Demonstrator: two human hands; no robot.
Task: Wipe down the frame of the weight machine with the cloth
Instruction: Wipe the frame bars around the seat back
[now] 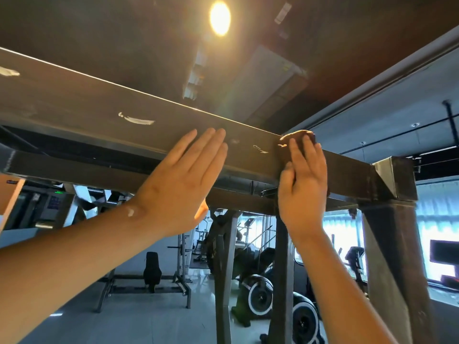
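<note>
- Overhead in the head view, your two hands are up on the top beam of the weight machine's frame, with the camera tilted upward past a ceiling light.
- Your right hand lies flat with fingers spread, pressing the dark cloth against the side face of the beam; the cloth bunches over the beam's upper edge and only a little of it shows past your fingertips.
- Your left hand is open and empty, palm flat on the beam just beside the right hand, apparently as a brace.
- The beam's long axis runs from upper left, down and to the right, ending at a corner bracket above an upright post.
- The cloth sits near that right end, just short of the bracket.
- You look to be mid-wipe on this top beam. Pale smears show on the face to the left of your hands, and a smaller one lies between them, so much of the beam looks unfinished.
- For the next move, keep the cloth pressed flat and stroke along the beam's length, not across it; going left over the smears means lifting or sliding the left hand out of the way.
- The posts below look untouched, though you cannot tell that for sure from this angle.
</note>
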